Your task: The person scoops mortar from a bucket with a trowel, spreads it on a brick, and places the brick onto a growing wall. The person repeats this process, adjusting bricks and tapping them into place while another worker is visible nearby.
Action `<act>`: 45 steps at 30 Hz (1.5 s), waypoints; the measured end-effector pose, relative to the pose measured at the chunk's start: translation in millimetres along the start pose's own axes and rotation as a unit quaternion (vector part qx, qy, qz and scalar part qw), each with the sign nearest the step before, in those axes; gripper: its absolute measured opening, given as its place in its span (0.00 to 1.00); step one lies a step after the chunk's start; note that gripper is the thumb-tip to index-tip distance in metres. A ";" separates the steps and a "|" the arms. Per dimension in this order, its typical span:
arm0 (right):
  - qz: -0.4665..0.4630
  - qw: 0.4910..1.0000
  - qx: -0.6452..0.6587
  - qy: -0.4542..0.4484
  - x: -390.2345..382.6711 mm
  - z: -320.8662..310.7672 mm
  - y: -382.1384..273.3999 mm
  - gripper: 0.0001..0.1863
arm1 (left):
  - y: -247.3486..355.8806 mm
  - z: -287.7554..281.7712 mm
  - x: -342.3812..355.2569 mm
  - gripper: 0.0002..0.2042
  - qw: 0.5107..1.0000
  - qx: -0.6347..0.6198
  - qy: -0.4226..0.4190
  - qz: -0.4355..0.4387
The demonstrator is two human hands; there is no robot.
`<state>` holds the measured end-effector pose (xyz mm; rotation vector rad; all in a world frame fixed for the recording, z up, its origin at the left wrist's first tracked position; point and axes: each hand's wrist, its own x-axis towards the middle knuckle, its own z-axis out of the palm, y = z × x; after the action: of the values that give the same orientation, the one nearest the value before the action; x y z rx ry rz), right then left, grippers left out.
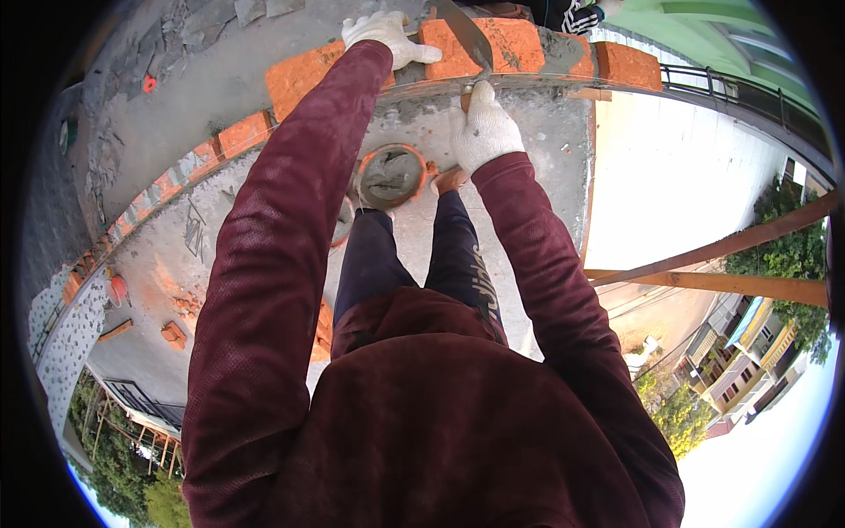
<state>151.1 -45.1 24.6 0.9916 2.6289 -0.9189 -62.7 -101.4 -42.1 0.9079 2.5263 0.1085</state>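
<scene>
1 mortar bucket (393, 145), nr R foot (450, 180); 1 R hand (486, 132), gloved, closed on trowel (466, 35), blade pointing away & slightly L over brick (515, 44). 1 L hand (387, 37), gloved, fingers spread, on brick row (304, 79), L of blade, hold unclear; row's long axis approx. L–R. Beyond, R of blade: co-worker's striped sleeve (581, 19), close behind row.

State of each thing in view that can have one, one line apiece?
Left hand: gloved, at the bricks, thumb out
Right hand: gloved, closed on the trowel
Trowel: held
Bricks: set in a row
Bucket: upright, uncovered
Mortar: in the bucket, wet-looking, uneven surface
</scene>
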 end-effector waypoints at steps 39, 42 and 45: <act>-0.004 0.998 0.030 0.051 -1.2 18.0 -13.4 0.23 | 10.7 -19.5 4.8 0.53 0.991 0.043 -0.117 -0.039; 0.028 0.998 0.064 -0.004 1.5 16.0 -12.3 0.22 | 12.7 -21.0 4.2 0.53 0.989 0.041 -0.136 -0.048; 0.016 0.997 0.070 0.042 -0.1 14.5 -13.0 0.22 | 8.0 -16.7 8.3 0.52 0.992 0.027 -0.114 -0.048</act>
<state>142.0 -61.6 19.4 1.1239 2.6383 -1.0890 -71.0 -88.8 -28.6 0.7691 2.3645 -0.0890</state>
